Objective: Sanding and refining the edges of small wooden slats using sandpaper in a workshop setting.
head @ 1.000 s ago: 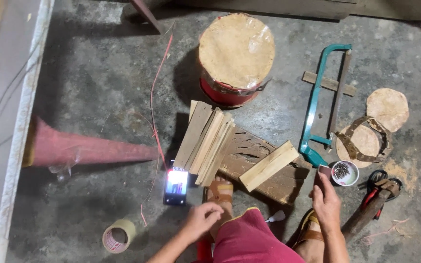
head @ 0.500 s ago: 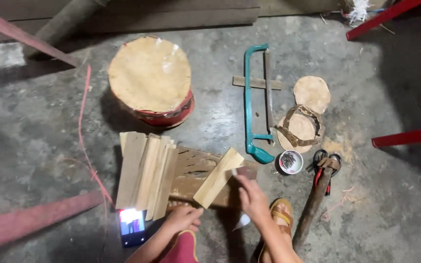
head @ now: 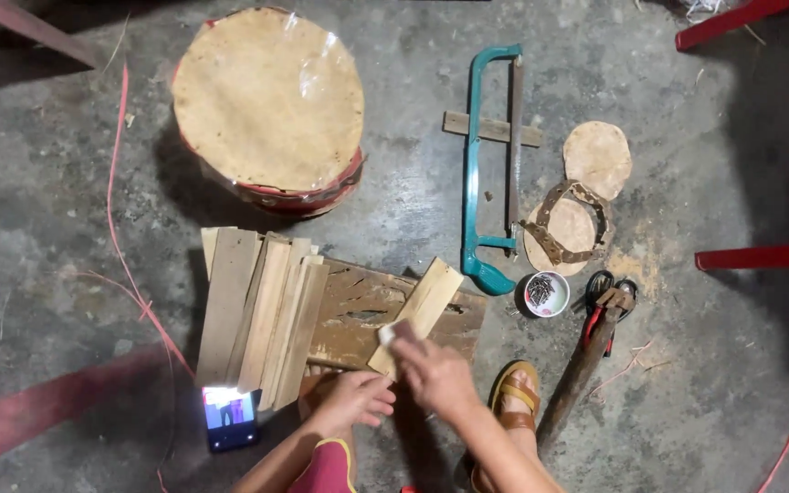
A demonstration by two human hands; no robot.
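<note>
1. The right hand [head: 433, 370] gripped the near end of a short pale wooden strip [head: 417, 313], fingers closed around it, with a small whitish scrap showing at the fingertips.
2. That strip lay slanted across a dark, worn board [head: 372, 315] on the concrete floor [head: 47, 228], its far end pointing toward the saw.
3. The left hand [head: 349, 402] rested loosely curled and holding nothing, just beside the near edge of the board.
4. A stack of long pale slats [head: 262, 310] lay side by side over the left part of the board.
5. A phone [head: 230, 417] with a lit screen sat on the floor at the near end of the slats.
6. A round drum-like container [head: 268, 105] with a tan top and red rim stood beyond the slats.
7. A teal-framed hacksaw [head: 490, 164] lay to the right of the board, crossing a thin wood piece.
8. Two round wooden discs [head: 586, 192] lay just beside the saw, one ringed by a band.
9. A small white cup of nails [head: 543, 293] sat near the saw handle, with a wooden-handled hammer [head: 591, 351] beside it.
10. A sandalled foot [head: 515, 397] was planted close to the hammer's handle.
</note>
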